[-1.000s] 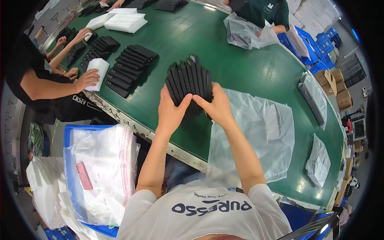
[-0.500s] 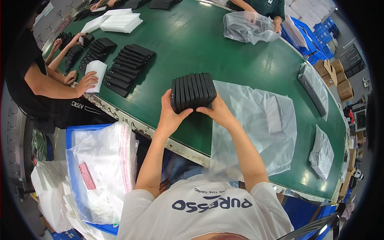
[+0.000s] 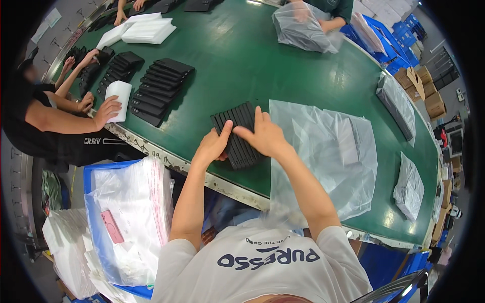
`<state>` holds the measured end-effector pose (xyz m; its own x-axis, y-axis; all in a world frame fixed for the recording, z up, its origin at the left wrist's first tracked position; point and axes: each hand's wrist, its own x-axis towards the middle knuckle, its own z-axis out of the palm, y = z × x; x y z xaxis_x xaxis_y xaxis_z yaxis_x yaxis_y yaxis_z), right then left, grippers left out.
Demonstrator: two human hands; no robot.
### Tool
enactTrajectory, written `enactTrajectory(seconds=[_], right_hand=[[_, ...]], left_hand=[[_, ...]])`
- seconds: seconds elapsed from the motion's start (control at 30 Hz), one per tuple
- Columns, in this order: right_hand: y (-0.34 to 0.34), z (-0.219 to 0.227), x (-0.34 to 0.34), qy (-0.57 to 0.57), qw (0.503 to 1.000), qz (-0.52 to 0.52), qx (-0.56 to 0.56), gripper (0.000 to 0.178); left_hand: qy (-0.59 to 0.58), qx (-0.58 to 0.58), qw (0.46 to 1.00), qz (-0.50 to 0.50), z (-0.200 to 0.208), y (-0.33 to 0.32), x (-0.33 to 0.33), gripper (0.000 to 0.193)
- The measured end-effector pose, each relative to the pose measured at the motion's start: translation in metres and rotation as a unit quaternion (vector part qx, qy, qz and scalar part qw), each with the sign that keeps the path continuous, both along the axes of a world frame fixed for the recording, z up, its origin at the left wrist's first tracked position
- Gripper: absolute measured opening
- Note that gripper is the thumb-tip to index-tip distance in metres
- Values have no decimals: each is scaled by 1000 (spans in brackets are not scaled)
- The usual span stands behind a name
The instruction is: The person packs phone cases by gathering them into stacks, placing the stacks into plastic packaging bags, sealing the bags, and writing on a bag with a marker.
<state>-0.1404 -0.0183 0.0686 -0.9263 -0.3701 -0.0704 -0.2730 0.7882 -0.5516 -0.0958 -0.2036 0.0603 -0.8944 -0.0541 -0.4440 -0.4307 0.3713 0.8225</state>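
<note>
A tight row of thin black rectangular pieces (image 3: 243, 150) is between my hands, tilted at the near edge of the green table (image 3: 222, 65). My left hand (image 3: 212, 145) grips its left side, the thumb on top and the other fingers partly hidden beneath. On the upper right side, my right hand (image 3: 264, 136) holds it with the thumb across the top and the index finger stretched along the edge. Just right of my right hand, a large clear plastic bag (image 3: 318, 156) lies flat on the table.
Rows of similar black pieces (image 3: 161, 88) and white foam sheets (image 3: 149, 31) lie at left, where a co-worker's hand (image 3: 107, 112) holds a white stack. Across the table another person handles a bag (image 3: 303, 30). Filled bags (image 3: 396, 111) lie right. A blue bin (image 3: 90, 177) with plastic bags and a pink phone (image 3: 112, 226) stands near left.
The black row has come down toward me and tipped over, so its long faces show. My hands have shifted with it; the right hand has moved onto its upper side.
</note>
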Motion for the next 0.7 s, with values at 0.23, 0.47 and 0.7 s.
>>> enactTrajectory(seconds=[0.23,0.47,0.7], right_hand=[[-26,19,46,83,987,-39,129,111],[80,35,9,-115,953,-29,-277,110],[229,136,129,-13,761,-373,-531,73]], left_hand=[[96,109,988,56,-34,27,6,94],[334,106,926,141,-6,68,40,28],[495,-63,777,-383,8,226,111,37]])
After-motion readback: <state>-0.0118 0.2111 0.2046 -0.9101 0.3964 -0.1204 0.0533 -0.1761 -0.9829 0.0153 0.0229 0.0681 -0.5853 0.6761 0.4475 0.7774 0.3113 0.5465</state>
